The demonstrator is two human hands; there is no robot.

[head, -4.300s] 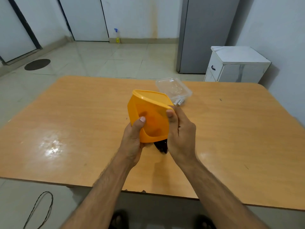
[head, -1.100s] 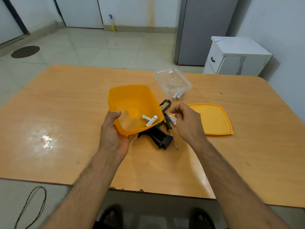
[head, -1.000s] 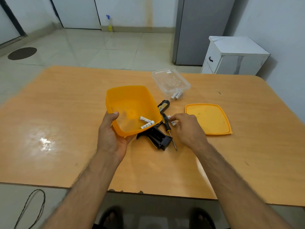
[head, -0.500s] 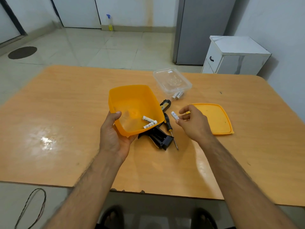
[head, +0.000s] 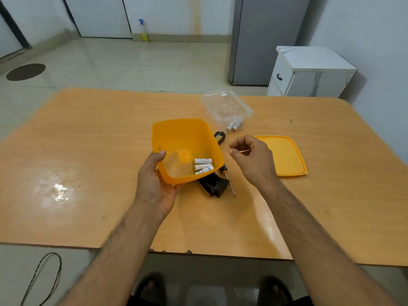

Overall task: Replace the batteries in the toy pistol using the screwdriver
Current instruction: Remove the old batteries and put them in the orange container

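Observation:
My left hand (head: 154,182) grips the near rim of an open orange container (head: 183,138), held tilted just above the table. Three white batteries (head: 203,166) lie inside it at its near right corner. The black toy pistol (head: 215,185) lies on the table, largely hidden under the container, with its grip sticking out towards me. Beside it lies the screwdriver (head: 229,184), its handle partly hidden by the container. My right hand (head: 249,160) hovers to the right of the container, fingers loosely curled, holding nothing.
The orange lid (head: 284,155) lies flat to the right of my right hand. A clear plastic box (head: 225,107) stands behind, with batteries (head: 234,125) in its near corner. The wooden table (head: 88,151) stretches wide to the left. A white cabinet (head: 309,71) stands beyond.
My right hand picked a battery off the table, moved it over the orange container and let it go. The container now holds three batteries instead of two.

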